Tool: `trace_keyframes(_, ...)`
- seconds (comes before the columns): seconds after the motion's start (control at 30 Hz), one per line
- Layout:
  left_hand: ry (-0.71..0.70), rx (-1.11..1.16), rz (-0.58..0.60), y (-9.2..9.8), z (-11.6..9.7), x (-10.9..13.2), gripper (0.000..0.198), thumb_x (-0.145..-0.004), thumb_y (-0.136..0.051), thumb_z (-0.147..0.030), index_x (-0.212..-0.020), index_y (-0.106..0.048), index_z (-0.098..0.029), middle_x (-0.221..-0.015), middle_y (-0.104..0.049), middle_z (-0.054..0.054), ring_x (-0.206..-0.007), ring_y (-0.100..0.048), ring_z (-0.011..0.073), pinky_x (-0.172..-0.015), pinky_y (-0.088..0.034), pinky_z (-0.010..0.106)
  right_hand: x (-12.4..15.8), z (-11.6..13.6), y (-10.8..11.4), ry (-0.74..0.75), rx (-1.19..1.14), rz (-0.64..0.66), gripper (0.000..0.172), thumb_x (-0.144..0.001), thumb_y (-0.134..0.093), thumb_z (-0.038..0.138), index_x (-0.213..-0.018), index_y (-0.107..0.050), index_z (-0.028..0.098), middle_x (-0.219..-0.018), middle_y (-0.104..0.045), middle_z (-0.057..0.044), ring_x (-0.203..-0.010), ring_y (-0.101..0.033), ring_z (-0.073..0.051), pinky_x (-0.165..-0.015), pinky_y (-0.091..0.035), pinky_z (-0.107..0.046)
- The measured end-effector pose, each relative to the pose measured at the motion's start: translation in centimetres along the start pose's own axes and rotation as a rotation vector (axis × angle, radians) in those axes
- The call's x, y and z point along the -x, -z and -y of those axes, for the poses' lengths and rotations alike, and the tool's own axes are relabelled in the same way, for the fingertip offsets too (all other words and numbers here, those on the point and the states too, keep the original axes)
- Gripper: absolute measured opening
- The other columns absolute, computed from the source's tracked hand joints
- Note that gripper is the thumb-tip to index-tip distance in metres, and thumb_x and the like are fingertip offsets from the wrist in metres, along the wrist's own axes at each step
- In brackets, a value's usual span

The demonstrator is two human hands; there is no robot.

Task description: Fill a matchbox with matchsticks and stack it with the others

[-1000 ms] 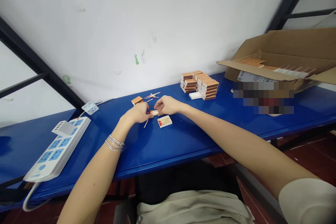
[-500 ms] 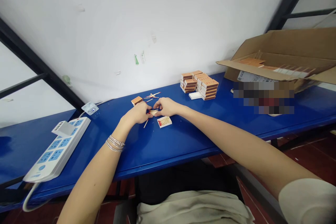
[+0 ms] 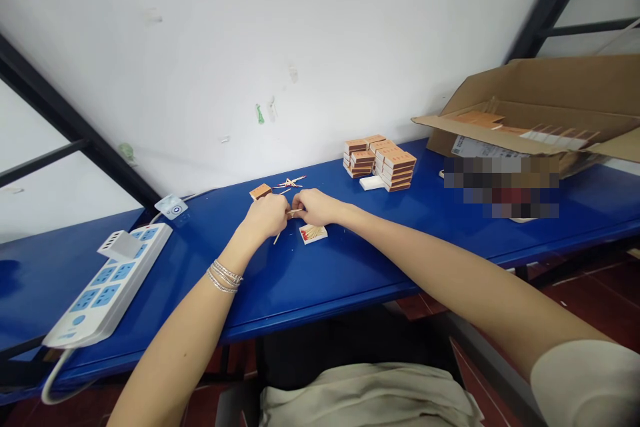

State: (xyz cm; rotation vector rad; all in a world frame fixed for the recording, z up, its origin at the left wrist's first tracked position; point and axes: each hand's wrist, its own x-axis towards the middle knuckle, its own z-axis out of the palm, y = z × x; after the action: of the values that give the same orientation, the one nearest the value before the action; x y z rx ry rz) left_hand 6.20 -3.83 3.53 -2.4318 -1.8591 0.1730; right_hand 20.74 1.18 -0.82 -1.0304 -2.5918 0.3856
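Over the blue table, my left hand (image 3: 268, 215) and my right hand (image 3: 318, 206) meet with fingers closed on matches (image 3: 295, 213), whose pale sticks show between the fingertips. The match heads are hidden by the left fingers. Just below my right hand lies a small white matchbox tray (image 3: 314, 233) holding red-tipped matches. A closed-looking orange matchbox (image 3: 261, 191) sits behind my left hand. Beyond the hands, several loose matches (image 3: 291, 182) lie crossed in a small heap. One single match (image 3: 278, 237) rests near my left fingers.
Stacked matchboxes (image 3: 397, 161) stand toward the wall, with a white tray (image 3: 372, 183) before them. At right is an open cardboard box (image 3: 560, 87), partly behind a blurred patch. A white power strip (image 3: 113, 280) with a plugged-in adapter lies at left.
My left hand has turned and shifted slightly right, closing over the match heads. The hands are closer together, and less of the matches shows between them.
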Motion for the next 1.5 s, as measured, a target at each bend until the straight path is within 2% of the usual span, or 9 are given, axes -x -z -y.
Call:
trace_keyframes(0.17,0.028,-0.006,0.009,0.0,-0.2,0.1,0.026,-0.085,-0.051,-0.024,-0.098,-0.072,-0.017,-0.095,-0.069,0.016,-0.09,-0.064,0.0279,-0.078,-0.049,0.037,0.0,-0.2,0.0,0.021,0.043,0.003,0.011,-0.082,-0.059,0.018,-0.087,-0.069,0.014,-0.09,-0.072,-0.01,-0.086,-0.064,-0.021,-0.068,-0.041,-0.025)
trace_keyframes(0.33,0.013,-0.023,-0.061,-0.3,-0.2,0.0,0.027,-0.085,-0.049,-0.023,-0.101,-0.069,-0.017,-0.098,-0.069,0.015,-0.093,-0.064,0.0271,-0.078,-0.048,0.035,0.1,-0.3,-0.1,-0.003,0.001,0.005,0.013,-0.081,-0.057,0.015,-0.089,-0.067,0.015,-0.093,-0.073,-0.009,-0.084,-0.065,-0.02,-0.066,-0.04,-0.024)
trace_keyframes(0.47,0.013,-0.015,-0.071,0.0,-0.2,0.2,0.026,-0.084,-0.049,-0.024,-0.095,-0.071,-0.017,-0.091,-0.07,0.013,-0.089,-0.065,0.0266,-0.075,-0.049,0.034,0.2,-0.2,0.2,-0.028,-0.009,0.011,0.014,-0.081,-0.055,0.013,-0.089,-0.067,0.016,-0.095,-0.072,-0.009,-0.085,-0.064,-0.02,-0.066,-0.039,-0.023)
trace_keyframes(0.63,-0.038,-0.013,-0.151,0.7,-0.3,0.6,0.027,-0.085,-0.047,-0.023,-0.088,-0.074,-0.019,-0.083,-0.069,0.012,-0.088,-0.063,0.0257,-0.072,-0.046,0.033,0.4,-0.1,1.2,-0.044,-0.023,-0.021,0.015,-0.085,-0.055,0.019,-0.093,-0.067,0.015,-0.089,-0.072,-0.008,-0.079,-0.063,-0.018,-0.063,-0.037,-0.024)
trace_keyframes(0.77,-0.105,0.023,-0.134,1.0,0.0,0.6,0.028,-0.086,-0.048,-0.025,-0.084,-0.074,-0.018,-0.073,-0.067,0.011,-0.078,-0.061,0.0228,-0.068,-0.042,0.032,0.7,-0.1,2.1,-0.03,-0.067,-0.006,0.015,-0.084,-0.058,0.023,-0.091,-0.068,0.016,-0.085,-0.072,-0.006,-0.074,-0.062,-0.016,-0.06,-0.037,-0.023)
trace_keyframes(0.93,-0.198,0.151,-0.102,1.4,-0.1,1.0,0.031,-0.087,-0.048,-0.032,-0.073,-0.072,-0.018,-0.056,-0.059,0.005,-0.055,-0.049,0.0154,-0.06,-0.036,0.029,1.5,0.4,4.0,-0.049,-0.104,0.111,0.014,-0.082,-0.062,0.027,-0.088,-0.067,0.015,-0.083,-0.071,-0.006,-0.073,-0.062,-0.015,-0.058,-0.038,-0.022)
trace_keyframes(1.03,-0.222,0.241,-0.049,1.7,-0.4,1.5,0.031,-0.085,-0.05,-0.035,-0.069,-0.069,-0.016,-0.05,-0.055,0.002,-0.047,-0.043,0.0125,-0.053,-0.031,0.028,2.2,1.1,5.3,-0.06,-0.092,0.217,0.016,-0.081,-0.063,0.028,-0.089,-0.066,0.015,-0.088,-0.072,-0.006,-0.076,-0.063,-0.016,-0.059,-0.039,-0.022)
trace_keyframes(1.23,-0.347,0.282,0.006,1.8,-1.2,2.1,0.022,-0.079,-0.054,-0.028,-0.067,-0.068,-0.015,-0.053,-0.058,0.002,-0.047,-0.042,0.0108,-0.051,-0.03,0.027,3.1,2.0,6.3,-0.034,0.002,0.405,0.03,-0.076,-0.065,0.027,-0.104,-0.06,0.017,-0.098,-0.071,-0.006,-0.078,-0.063,-0.017,-0.058,-0.038,-0.024)
trace_keyframes(1.5,-0.439,0.191,-0.041,1.3,-1.7,2.1,0.026,-0.08,-0.053,-0.03,-0.065,-0.067,-0.015,-0.06,-0.063,0.005,-0.048,-0.047,0.0119,-0.051,-0.031,0.028,3.0,1.6,6.4,-0.001,-0.064,0.459,0.038,-0.065,-0.074,0.026,-0.099,-0.062,0.018,-0.094,-0.071,-0.003,-0.077,-0.063,-0.016,-0.059,-0.04,-0.023)
